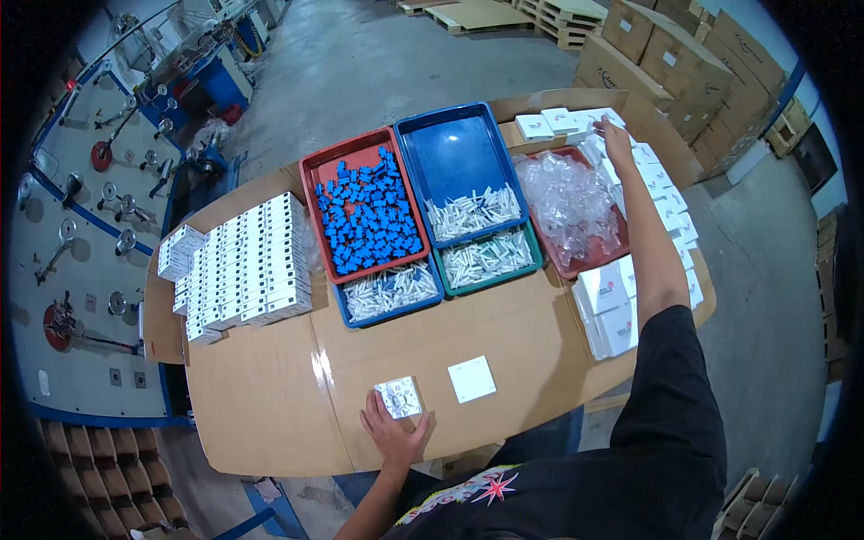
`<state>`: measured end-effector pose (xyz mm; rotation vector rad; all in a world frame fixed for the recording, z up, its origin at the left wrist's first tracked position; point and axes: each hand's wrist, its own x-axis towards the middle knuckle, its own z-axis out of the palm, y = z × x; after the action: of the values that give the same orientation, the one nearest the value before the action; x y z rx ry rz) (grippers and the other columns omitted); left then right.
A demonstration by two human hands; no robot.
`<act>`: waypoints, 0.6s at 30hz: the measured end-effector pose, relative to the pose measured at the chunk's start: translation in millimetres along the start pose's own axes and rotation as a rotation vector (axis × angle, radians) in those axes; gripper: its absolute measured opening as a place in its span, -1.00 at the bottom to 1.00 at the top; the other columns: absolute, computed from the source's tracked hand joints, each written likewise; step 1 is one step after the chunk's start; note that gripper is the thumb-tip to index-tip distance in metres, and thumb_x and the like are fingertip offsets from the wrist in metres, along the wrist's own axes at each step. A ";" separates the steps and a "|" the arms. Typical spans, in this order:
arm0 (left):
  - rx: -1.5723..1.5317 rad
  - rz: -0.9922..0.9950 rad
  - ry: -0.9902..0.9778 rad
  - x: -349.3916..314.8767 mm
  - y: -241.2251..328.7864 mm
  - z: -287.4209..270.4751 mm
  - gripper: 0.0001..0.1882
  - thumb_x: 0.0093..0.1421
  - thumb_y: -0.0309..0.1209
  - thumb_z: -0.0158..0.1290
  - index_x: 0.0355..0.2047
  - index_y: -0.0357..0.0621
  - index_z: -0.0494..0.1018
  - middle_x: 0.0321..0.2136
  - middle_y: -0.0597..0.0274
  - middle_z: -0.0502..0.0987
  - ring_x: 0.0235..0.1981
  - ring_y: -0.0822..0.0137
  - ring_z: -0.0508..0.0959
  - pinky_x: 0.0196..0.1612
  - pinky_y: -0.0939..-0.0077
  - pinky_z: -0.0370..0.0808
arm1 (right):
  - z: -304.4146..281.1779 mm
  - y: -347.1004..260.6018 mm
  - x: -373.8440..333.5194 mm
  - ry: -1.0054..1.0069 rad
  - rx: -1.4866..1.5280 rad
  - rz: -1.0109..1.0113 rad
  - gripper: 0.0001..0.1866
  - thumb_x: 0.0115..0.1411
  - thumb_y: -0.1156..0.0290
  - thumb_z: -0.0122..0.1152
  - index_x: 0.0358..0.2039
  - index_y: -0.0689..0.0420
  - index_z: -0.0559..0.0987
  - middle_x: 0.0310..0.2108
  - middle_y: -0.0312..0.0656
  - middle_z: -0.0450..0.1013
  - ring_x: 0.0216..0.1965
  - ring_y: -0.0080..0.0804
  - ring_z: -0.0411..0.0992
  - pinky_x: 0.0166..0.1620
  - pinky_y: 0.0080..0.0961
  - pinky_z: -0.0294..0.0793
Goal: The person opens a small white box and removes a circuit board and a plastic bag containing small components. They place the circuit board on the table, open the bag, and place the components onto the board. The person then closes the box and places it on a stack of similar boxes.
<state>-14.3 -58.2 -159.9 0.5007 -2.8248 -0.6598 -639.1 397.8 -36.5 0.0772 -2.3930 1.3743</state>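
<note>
My left hand [393, 439] rests at the near edge of the cardboard-covered table. Its thumb and fingers are closed about the lower sides of a white square casing [399, 397], whose upper face shows grey, uneven inner detail. Just right of that lies a flat white square plate [472, 379], untouched. At the far right, my right arm is stretched out over the table. My right hand [616, 142] is among stacked white square boxes [586, 118], fingers slightly apart and touching or just over them; nothing is visibly held.
Blue plastic parts fill a red tray [310, 184]. White plugs lie in a blue tray [447, 135], a green tray [538, 255] and a lower blue tray [362, 322]. Clear bags [569, 202] fill another red tray. White boxes [247, 265] stand left; cartons [661, 58] stand behind.
</note>
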 end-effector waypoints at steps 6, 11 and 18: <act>-0.174 0.003 0.103 -9.2 -16.6 1.0 0.11 -0.01 -0.10 0.34 0.40 -0.32 -0.01 0.35 -0.27 0.05 0.38 -0.23 0.07 0.41 -0.18 -0.06 | -28.6 -129.9 -104.0 -0.107 0.137 -0.079 -0.69 0.28 0.36 0.22 -0.04 0.27 0.65 -0.14 -0.14 0.62 -0.22 -0.39 0.61 -0.14 -0.53 0.54; -0.489 0.013 0.318 -1.3 -7.7 -1.0 -0.29 0.17 -0.41 0.23 0.28 -0.31 0.20 0.26 -0.20 0.20 0.32 -0.09 0.20 0.34 0.06 0.15 | -27.1 -216.6 -251.3 -0.240 0.209 -0.175 -0.71 0.19 0.52 0.32 -0.06 0.24 0.64 -0.20 -0.27 0.60 -0.21 -0.56 0.52 -0.16 -0.56 0.54; -1.104 -0.061 -0.121 32.2 119.4 -76.6 -0.70 0.32 -0.40 0.17 0.00 -0.25 0.48 -0.21 0.26 0.56 -0.29 0.55 0.55 -0.23 0.66 0.47 | 31.9 -270.5 -474.5 -0.516 0.547 0.040 -0.70 0.23 0.65 0.25 -0.01 0.25 0.60 -0.06 -0.25 0.50 -0.12 -0.57 0.47 -0.10 -0.59 0.53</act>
<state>-57.1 0.6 -33.9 0.3138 -2.0413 -2.0626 -146.1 164.5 5.7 0.5948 -2.3104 2.2105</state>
